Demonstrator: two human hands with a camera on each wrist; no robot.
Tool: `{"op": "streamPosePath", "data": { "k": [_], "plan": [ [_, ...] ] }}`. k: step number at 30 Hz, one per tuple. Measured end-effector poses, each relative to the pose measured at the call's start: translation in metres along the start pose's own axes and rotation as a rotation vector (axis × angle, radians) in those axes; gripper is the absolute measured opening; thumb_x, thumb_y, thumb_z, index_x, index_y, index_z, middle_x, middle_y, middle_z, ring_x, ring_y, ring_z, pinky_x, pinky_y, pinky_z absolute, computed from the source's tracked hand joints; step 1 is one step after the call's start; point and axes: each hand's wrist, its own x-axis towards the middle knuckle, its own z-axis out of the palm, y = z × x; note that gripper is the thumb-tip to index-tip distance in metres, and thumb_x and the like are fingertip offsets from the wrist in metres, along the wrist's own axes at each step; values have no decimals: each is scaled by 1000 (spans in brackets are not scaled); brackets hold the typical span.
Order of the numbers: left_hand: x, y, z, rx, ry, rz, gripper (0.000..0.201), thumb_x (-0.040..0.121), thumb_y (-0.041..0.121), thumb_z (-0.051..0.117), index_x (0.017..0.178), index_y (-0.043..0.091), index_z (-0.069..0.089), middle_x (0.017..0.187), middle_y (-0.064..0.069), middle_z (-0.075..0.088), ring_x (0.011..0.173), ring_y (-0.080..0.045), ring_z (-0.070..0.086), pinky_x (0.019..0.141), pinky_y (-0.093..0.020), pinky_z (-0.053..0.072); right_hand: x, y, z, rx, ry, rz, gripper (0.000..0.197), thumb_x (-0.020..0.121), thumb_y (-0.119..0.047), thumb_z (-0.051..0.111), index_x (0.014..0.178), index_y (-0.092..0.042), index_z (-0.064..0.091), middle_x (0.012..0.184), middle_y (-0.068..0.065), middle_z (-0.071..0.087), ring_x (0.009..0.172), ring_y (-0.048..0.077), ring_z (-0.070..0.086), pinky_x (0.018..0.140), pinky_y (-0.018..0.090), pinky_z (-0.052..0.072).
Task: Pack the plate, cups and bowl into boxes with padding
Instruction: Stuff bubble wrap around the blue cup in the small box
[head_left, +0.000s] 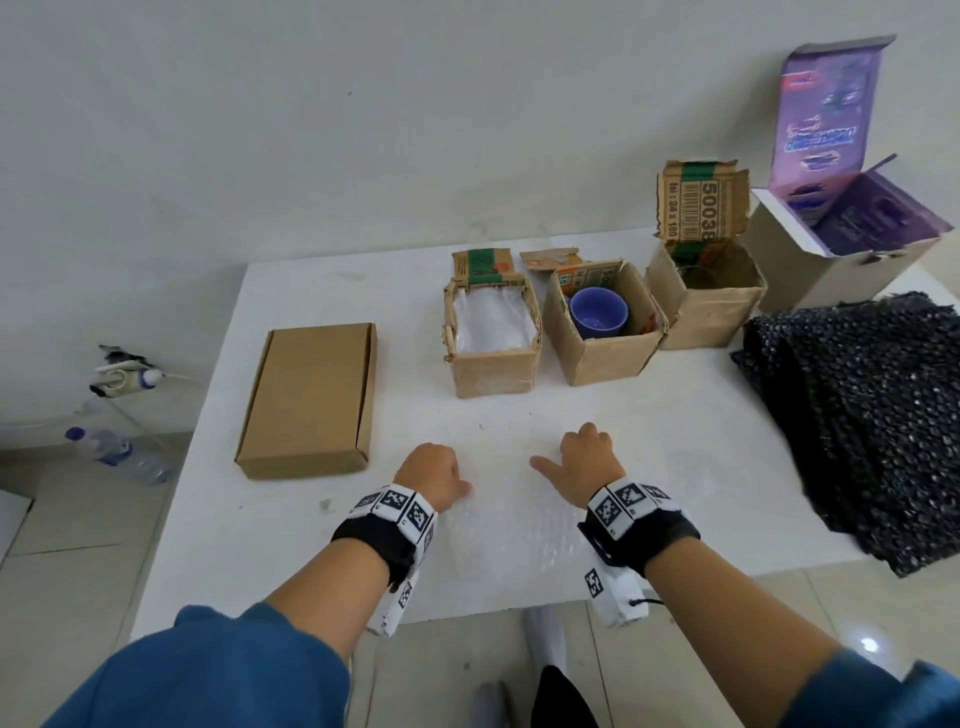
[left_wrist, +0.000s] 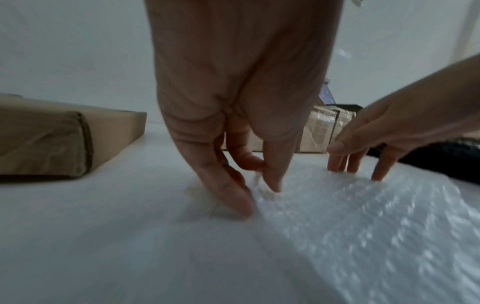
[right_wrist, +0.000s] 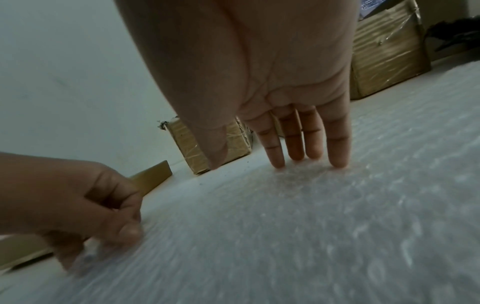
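Observation:
A clear bubble wrap sheet (head_left: 511, 525) lies flat on the white table (head_left: 332, 280) near its front edge. My left hand (head_left: 441, 480) pinches the sheet's left edge between thumb and curled fingers (left_wrist: 272, 183). My right hand (head_left: 576, 454) rests on the sheet's far part with straight fingers (right_wrist: 337, 148) pressing down on the bubble wrap (right_wrist: 311, 226). A purple cup (head_left: 597, 312) sits inside a small open cardboard box (head_left: 608, 358). To its left stands another open box (head_left: 493, 369) lined with clear wrap. I see no plate or bowl.
A flat shut cardboard box (head_left: 311, 400) lies at the left. A third open box (head_left: 706, 312) and a purple-lined carton (head_left: 841, 249) stand at the back right. Black bubble wrap (head_left: 872, 415) is piled at the right edge. A water bottle (head_left: 119, 452) lies on the floor.

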Motion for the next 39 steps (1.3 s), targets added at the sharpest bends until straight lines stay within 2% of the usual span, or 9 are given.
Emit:
{"op": "streamPosePath", "data": {
  "k": [4,7,11,15,17,21,26,32,39],
  "plan": [
    [-2,6,-6,-307,-57,-66,35,72,21,79,92,16,50,102,-8,59,89,-24,65,84,-40,55,-11,-5,-3,85,-33,2,76,90,-66,29,129,-3,45,129,18,41,118,33,39,102,39,33],
    [-3,15,-10,-448,-91,-65,39,73,16,77,100,15,49,102,-9,58,76,-19,66,71,-30,58,-16,-9,-9,239,-109,28,80,85,-73,29,130,-9,46,131,16,42,123,34,39,103,42,32],
    [-2,44,-24,-947,-32,-69,30,79,1,69,102,6,52,92,-12,61,65,-15,64,61,-22,56,-19,-9,-28,530,-258,-68,81,73,-85,25,98,-14,56,104,6,52,99,24,52,80,35,39],
    [-2,87,-36,-1245,-100,88,13,89,1,60,96,8,52,84,-9,62,70,-16,62,61,-21,56,-20,9,-48,948,-293,-117,53,81,-47,65,116,-8,55,113,10,60,100,23,61,79,42,52],
    [-2,107,-38,-1328,-117,141,3,94,6,53,93,8,52,85,-10,64,72,-18,64,66,-24,58,-17,27,-56,1135,-242,-112,26,87,-12,63,110,-3,55,100,14,64,85,24,67,70,36,57],
    [17,119,-18,-851,141,92,11,91,23,59,97,14,54,97,-6,62,78,-17,60,80,-33,54,6,85,-69,1150,-31,66,20,82,1,64,95,-6,50,82,16,60,66,29,62,65,42,56],
    [38,128,18,-378,-15,-37,64,78,51,69,123,14,43,118,-4,55,109,-24,57,93,-34,46,25,136,-56,804,39,233,40,78,-15,70,111,-7,51,85,11,60,76,29,61,66,38,52],
    [49,158,36,-371,41,-36,75,70,43,79,125,8,42,122,-8,56,114,-26,54,95,-34,44,21,162,-47,307,92,435,60,81,-42,67,125,-7,46,130,17,42,119,35,43,97,36,38],
    [59,174,35,-590,-152,-19,33,73,20,80,100,9,64,104,-9,69,91,-22,66,85,-34,53,15,167,-40,220,79,544,88,67,-51,77,128,-8,30,132,17,32,120,34,39,97,36,37]
  ]
}}
